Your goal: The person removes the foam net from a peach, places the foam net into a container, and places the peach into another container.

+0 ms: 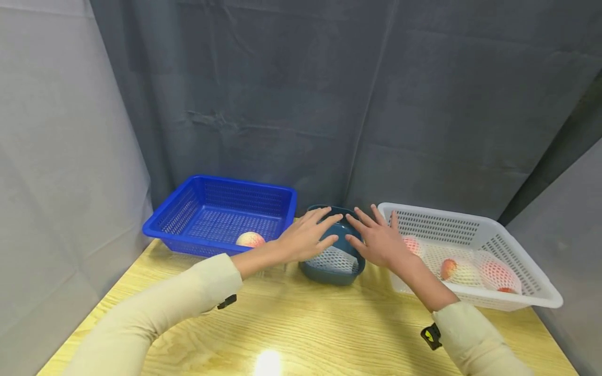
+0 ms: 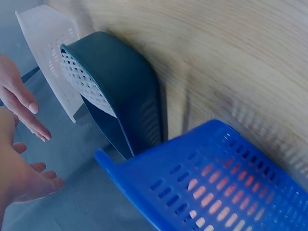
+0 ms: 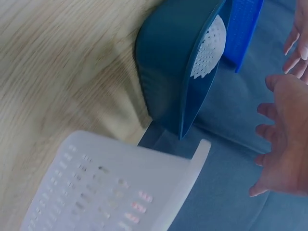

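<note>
Both bare hands hover over a dark teal bin [image 1: 331, 277] at the middle of the table, fingers spread. My left hand [image 1: 305, 236] is above the bin's left side, holding nothing. The right hand [image 1: 378, 239] is over its right side, also with nothing in it. Inside the bin lies white foam netting [image 1: 335, 260], seen again as netting [image 3: 211, 48] in the right wrist view. A blue basket [image 1: 218, 180] at the left contains one pink and cream peach [image 1: 251, 239]. In the white basket [image 1: 531, 300] at the right are several peaches, some in foam nets [image 1: 499, 274].
The containers stand along the back of a light wooden table [image 1: 301, 329]. A dark grey curtain [image 1: 301, 104] hangs behind them, with pale cloth [image 1: 61, 156] at the left side. The blue basket's near rim and the white basket's left rim flank the bin.
</note>
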`<state>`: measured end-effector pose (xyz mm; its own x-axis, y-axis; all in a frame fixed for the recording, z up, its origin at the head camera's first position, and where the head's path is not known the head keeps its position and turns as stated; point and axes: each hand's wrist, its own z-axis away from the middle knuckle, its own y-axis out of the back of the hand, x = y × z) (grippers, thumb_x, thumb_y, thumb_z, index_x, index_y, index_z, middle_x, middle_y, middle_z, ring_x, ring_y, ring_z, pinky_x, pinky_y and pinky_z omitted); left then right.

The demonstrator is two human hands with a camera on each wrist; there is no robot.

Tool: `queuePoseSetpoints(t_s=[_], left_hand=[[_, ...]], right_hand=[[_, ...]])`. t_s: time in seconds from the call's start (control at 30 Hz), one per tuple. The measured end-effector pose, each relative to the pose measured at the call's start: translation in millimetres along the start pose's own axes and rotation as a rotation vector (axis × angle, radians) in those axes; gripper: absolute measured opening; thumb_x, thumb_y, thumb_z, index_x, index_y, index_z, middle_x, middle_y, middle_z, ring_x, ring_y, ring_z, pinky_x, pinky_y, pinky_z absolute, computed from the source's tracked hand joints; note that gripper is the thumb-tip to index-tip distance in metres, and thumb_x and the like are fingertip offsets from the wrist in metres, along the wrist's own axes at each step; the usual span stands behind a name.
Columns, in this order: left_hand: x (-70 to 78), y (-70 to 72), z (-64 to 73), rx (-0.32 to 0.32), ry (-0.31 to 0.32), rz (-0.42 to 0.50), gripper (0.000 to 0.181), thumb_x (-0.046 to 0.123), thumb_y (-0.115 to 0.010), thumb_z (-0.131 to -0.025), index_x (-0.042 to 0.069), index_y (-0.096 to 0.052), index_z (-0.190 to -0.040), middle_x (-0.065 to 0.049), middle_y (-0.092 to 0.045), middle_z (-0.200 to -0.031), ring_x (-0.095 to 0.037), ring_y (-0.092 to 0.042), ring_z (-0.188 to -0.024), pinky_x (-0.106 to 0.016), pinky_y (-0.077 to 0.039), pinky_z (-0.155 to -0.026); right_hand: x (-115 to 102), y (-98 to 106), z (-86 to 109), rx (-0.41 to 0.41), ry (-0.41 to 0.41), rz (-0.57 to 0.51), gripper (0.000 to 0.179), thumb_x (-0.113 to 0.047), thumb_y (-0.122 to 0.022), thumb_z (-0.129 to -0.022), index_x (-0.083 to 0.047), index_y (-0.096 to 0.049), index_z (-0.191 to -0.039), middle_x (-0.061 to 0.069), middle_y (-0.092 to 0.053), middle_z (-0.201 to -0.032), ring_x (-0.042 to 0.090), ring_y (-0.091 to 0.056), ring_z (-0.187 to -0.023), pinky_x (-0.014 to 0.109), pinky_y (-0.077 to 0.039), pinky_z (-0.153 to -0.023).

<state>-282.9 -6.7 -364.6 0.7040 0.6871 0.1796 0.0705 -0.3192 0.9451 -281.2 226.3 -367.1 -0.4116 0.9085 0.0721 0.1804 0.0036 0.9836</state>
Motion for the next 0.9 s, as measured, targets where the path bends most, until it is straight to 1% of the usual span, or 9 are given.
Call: queuePoseSetpoints(t_s=[0.17, 0.27, 0.5, 0.67, 0.8, 0.9], left_hand=[[7.8, -5.5, -4.2, -0.005, -0.037, -0.014, 0.056, 0.04, -0.044, -0.107, 0.018, -0.034, -0.157, -0.015, -0.031, -0.159, -0.033, -0.03, -0.145, -0.047, -0.028, -0.116], [12.3, -10.6, -6.1, -0.011, -0.048, -0.023, 0.055, 0.041, -0.043, -0.107, 0.018, -0.034, -0.157, -0.015, -0.031, -0.159, -0.033, -0.029, -0.145, -0.047, -0.026, -0.117], [24.5, -18.5, -11.7, -0.025, -0.055, -0.044, 0.056, 0.043, -0.041, -0.107, 0.02, -0.033, -0.157, -0.011, -0.03, -0.16, -0.029, -0.029, -0.146, -0.044, -0.026, -0.117], [31.7, -24.2, -15.5, -0.026, -0.074, -0.054, 0.055, 0.044, -0.04, -0.107, 0.02, -0.035, -0.157, -0.012, -0.031, -0.159, -0.029, -0.029, -0.145, -0.042, -0.025, -0.117], [37.7, -27.1, -16.9, -0.019, -0.087, -0.055, 0.054, 0.043, -0.042, -0.107, 0.02, -0.037, -0.155, -0.012, -0.033, -0.158, -0.029, -0.031, -0.145, -0.042, -0.026, -0.117], [42.0, -29.2, -18.0, -0.022, -0.091, -0.052, 0.052, 0.043, -0.042, -0.107, 0.021, -0.038, -0.155, -0.012, -0.034, -0.158, -0.029, -0.032, -0.144, -0.042, -0.027, -0.116]], right_hand=[[9.0, -0.8, 5.4, -0.008, -0.024, -0.005, 0.063, -0.049, -0.049, -0.103, -0.017, -0.037, -0.156, 0.013, -0.029, -0.161, 0.048, -0.014, -0.146, 0.078, -0.006, -0.105], [12.5, -1.2, 8.3, -0.032, -0.041, -0.006, 0.064, -0.051, -0.046, -0.103, -0.017, -0.035, -0.157, 0.013, -0.028, -0.161, 0.049, -0.014, -0.145, 0.079, -0.006, -0.105], [19.9, -0.5, 12.0, -0.076, -0.07, 0.0, 0.066, -0.053, -0.041, -0.104, -0.017, -0.032, -0.158, 0.014, -0.024, -0.162, 0.05, -0.012, -0.145, 0.08, -0.003, -0.104], [26.7, -3.7, 14.1, -0.093, -0.09, -0.027, 0.065, -0.054, -0.039, -0.104, -0.017, -0.032, -0.158, 0.015, -0.022, -0.162, 0.051, -0.01, -0.145, 0.08, 0.001, -0.103], [32.2, -6.0, 15.2, -0.096, -0.102, -0.038, 0.065, -0.054, -0.036, -0.105, -0.016, -0.032, -0.158, 0.015, -0.022, -0.162, 0.052, -0.01, -0.145, 0.08, 0.001, -0.103], [37.2, -7.1, 15.4, -0.09, -0.099, -0.032, 0.065, -0.054, -0.035, -0.105, -0.016, -0.032, -0.158, 0.015, -0.023, -0.162, 0.052, -0.011, -0.145, 0.08, -0.002, -0.104]])
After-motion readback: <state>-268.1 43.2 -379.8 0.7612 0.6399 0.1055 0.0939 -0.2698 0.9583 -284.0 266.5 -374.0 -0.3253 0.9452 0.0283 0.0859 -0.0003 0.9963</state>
